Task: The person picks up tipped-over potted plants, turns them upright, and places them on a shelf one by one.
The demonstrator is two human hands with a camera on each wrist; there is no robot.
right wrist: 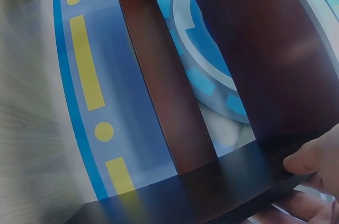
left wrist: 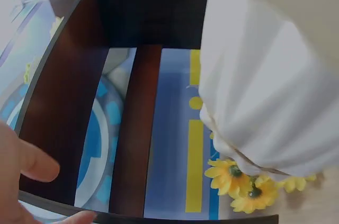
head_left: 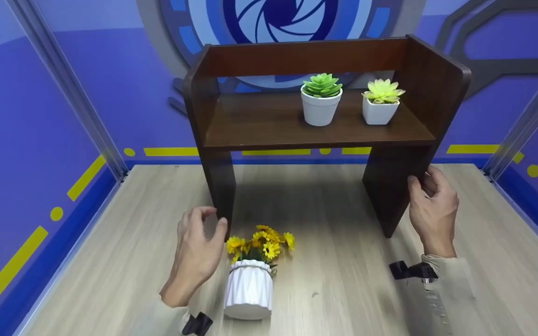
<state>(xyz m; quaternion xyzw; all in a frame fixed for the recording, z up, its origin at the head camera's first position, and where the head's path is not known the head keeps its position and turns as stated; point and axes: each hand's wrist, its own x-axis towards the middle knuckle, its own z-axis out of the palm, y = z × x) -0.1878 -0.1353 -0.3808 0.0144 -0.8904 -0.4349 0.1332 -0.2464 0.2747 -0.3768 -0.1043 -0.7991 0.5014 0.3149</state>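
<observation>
A dark brown wooden desktop shelf [head_left: 269, 133] stands on the table. My right hand [head_left: 435, 210] grips its right side panel, with the thumb on the inner face and the fingers behind the outer face, as the right wrist view also shows. At the left panel's front edge, my left hand [head_left: 197, 247] has its thumb and curled fingers on either side of the board. Close beside that hand is a ribbed white pot [head_left: 249, 289] with yellow flowers [head_left: 266, 242]. In the left wrist view the white pot [left wrist: 270, 75] hides part of the shelf.
On the shelf's upper board are a green succulent in a round white pot [head_left: 321, 109] and a pale green succulent in a square white pot [head_left: 381, 112]. The light wood table [head_left: 334, 289] is bordered by blue and purple wall panels [head_left: 31, 140] with metal posts.
</observation>
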